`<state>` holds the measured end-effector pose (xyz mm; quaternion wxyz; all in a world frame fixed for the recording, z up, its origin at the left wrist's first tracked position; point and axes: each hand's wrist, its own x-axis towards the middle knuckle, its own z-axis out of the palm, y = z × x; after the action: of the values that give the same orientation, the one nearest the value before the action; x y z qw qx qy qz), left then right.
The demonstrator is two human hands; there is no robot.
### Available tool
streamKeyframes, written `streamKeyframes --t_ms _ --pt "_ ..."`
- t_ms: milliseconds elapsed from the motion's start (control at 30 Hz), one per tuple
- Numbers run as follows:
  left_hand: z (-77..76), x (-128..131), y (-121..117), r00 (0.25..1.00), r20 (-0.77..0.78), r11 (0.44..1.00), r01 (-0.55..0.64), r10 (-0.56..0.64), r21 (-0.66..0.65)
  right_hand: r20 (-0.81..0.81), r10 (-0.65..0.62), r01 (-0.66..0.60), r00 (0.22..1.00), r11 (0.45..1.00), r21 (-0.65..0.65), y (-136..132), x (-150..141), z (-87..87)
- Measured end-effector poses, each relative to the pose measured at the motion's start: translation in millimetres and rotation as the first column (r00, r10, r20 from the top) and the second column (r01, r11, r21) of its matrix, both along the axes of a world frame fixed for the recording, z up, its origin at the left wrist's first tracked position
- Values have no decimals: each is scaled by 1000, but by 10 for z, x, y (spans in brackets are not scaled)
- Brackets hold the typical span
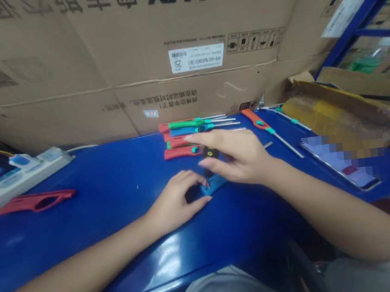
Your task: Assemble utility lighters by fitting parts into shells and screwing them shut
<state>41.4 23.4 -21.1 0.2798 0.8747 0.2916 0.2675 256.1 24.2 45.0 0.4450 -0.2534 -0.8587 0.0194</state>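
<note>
A blue gas lighter lies on the table in front of me, partly covered by both hands. My left hand grips its near end between thumb and fingers. Above the lighter, my right hand is closed on a short screwdriver with a black handle and a yellow mark on top. The screwdriver stands about upright over the blue body; whether its tip touches is hard to see. Just behind the hands lie several lighters with metal stems, among them a red one and a green one.
A small screw lies on the blue table. To the left are a red lighter shell and a white power strip. On the right are an orange-red lighter, a phone and an open carton. A large cardboard box stands behind.
</note>
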Motion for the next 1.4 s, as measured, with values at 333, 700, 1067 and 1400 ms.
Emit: streamKeyframes --t_ms 333,700,1067,1400 --pt "-51 -15 3 999 -24 999 -20 21 45 -36 52 -49 998 997 58 -46 -66 18" --pt "20 -16 -28 996 -75 998 -34 38 51 -207 100 -157 973 946 -285 -63 9 140" --pt "209 -38 -31 899 -427 982 -17 98 189 105 -598 603 795 797 -34 367 1180 11" --pt "390 -137 349 958 -285 978 69 -11 197 515 -387 604 765 709 -364 488 1436 -239"
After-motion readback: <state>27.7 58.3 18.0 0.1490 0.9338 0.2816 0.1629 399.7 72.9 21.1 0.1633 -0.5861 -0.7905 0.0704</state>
